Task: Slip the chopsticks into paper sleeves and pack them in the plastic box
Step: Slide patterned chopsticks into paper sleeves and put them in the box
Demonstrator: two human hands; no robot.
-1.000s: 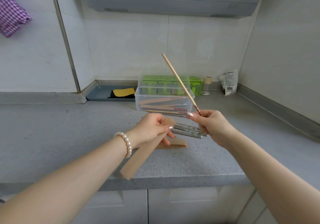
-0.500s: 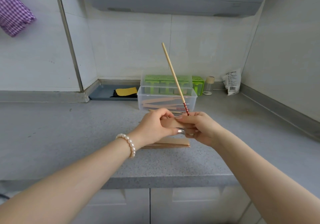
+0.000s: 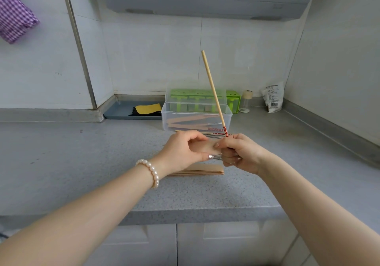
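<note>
My right hand (image 3: 239,152) grips a wooden chopstick (image 3: 212,90) by its red-patterned end, the stick pointing up and slightly left. My left hand (image 3: 183,151) pinches a brown paper sleeve (image 3: 207,145), its open end right against my right fingers. Under my hands a stack of paper sleeves (image 3: 200,171) lies flat on the grey counter (image 3: 82,163). Loose chopsticks (image 3: 216,135) lie on the counter just behind my hands, partly hidden. The clear plastic box (image 3: 197,118) stands behind them, open, with several sleeved chopsticks inside.
A green container (image 3: 233,99) and the clear lid stand behind the box. A small jar (image 3: 245,101) and a white packet (image 3: 273,97) sit at the back right by the wall. A blue tray (image 3: 123,111) with yellow and black cloths lies at the back left.
My hands came together above the sleeve stack. The sleeve, earlier hanging down toward me, is now raised level at my right fingers. The chopstick has swung more upright.
</note>
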